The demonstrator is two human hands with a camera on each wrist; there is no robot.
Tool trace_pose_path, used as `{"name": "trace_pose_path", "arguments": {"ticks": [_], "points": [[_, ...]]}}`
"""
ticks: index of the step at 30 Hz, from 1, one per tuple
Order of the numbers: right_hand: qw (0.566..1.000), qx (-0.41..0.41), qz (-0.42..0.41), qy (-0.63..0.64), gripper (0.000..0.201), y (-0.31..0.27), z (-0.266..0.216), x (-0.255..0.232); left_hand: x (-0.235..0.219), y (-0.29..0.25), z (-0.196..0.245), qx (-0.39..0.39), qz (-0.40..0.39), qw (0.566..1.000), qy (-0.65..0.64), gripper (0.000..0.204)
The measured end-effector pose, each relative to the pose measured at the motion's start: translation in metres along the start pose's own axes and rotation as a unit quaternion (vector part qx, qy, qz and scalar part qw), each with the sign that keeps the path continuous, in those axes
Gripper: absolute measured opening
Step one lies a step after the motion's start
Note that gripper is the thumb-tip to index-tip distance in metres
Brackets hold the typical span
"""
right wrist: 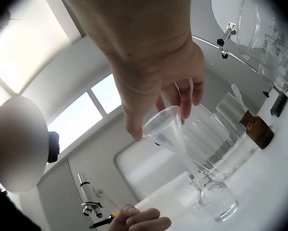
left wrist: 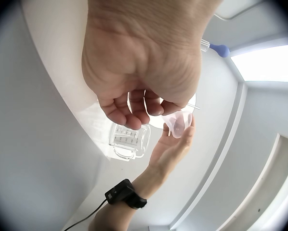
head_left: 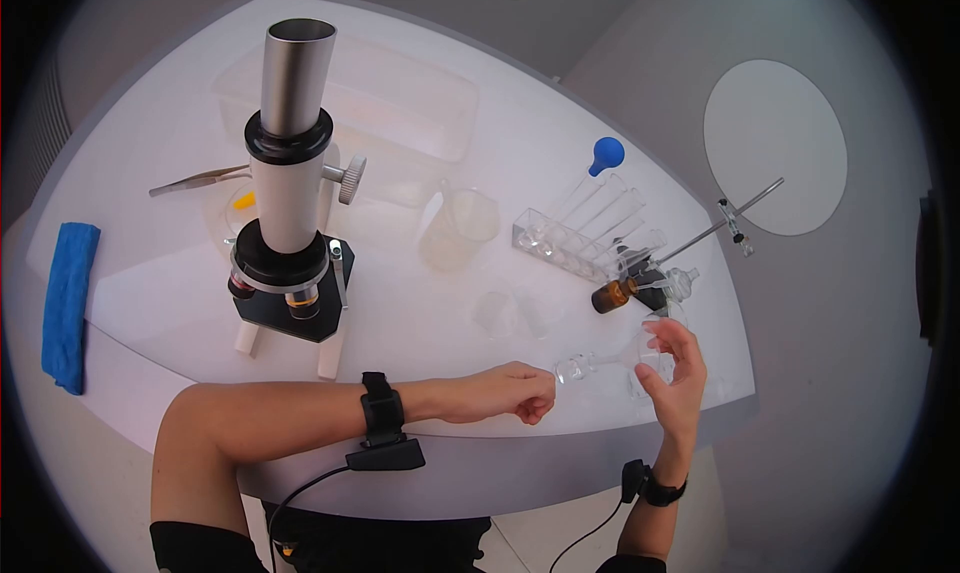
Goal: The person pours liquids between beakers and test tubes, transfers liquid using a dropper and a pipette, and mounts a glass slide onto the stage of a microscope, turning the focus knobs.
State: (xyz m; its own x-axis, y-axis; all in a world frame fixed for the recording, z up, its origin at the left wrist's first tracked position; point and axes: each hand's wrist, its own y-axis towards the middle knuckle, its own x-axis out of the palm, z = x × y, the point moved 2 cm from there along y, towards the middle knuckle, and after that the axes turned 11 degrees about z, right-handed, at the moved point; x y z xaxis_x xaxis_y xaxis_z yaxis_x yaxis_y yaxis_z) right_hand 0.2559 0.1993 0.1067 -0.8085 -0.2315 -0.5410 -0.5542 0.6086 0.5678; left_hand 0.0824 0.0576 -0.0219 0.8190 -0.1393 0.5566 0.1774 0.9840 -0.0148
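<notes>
My right hand (head_left: 680, 378) holds a clear funnel (right wrist: 165, 126) by its wide rim, thumb on one side and fingers on the other. The funnel leans, its stem running down to the neck of a small clear glass bottle (right wrist: 218, 199), which stands on the table. In the head view this bottle (head_left: 573, 369) lies just right of my left hand (head_left: 510, 391). That hand hovers near the table's front edge, fingers loosely curled and holding nothing; the right wrist view shows it apart from the bottle. A graduated glass beaker (left wrist: 127, 139) with a handle appears past its fingers.
A microscope (head_left: 290, 193) stands left, near tweezers (head_left: 195, 181) and a blue cloth (head_left: 70, 308). Behind are a plastic beaker (head_left: 460, 231) and clear tray (head_left: 400, 83). Right stand a test tube rack (head_left: 560, 256), a brown bottle (head_left: 608, 296) and a clamp stand (head_left: 715, 225).
</notes>
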Motion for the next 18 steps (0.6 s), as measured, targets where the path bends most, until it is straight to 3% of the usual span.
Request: {"name": "trace_pose_path", "arguments": {"ticks": [6, 9, 11, 18], "points": [[1.0, -0.011, 0.003, -0.026, 0.054, -0.001, -0.005, 0.0, 0.0, -0.001, 0.002, 0.003, -0.003, 1.0, 0.003, 0.022], [0.996, -0.031, -0.038, -0.073, 0.049, 0.002, -0.013, 0.001, 0.0, 0.0, 0.0, 0.008, -0.006, 1.0, -0.008, 0.022], [0.997, -0.034, 0.054, -0.04, 0.047, 0.008, -0.015, -0.01, 0.0, -0.001, 0.0, 0.009, -0.003, 1.0, -0.004, 0.022], [0.983, -0.168, 0.067, -0.02, 0.052, 0.057, -0.065, 0.002, 0.001, -0.001, 0.002, 0.003, 0.003, 1.0, 0.011, 0.023]]}}
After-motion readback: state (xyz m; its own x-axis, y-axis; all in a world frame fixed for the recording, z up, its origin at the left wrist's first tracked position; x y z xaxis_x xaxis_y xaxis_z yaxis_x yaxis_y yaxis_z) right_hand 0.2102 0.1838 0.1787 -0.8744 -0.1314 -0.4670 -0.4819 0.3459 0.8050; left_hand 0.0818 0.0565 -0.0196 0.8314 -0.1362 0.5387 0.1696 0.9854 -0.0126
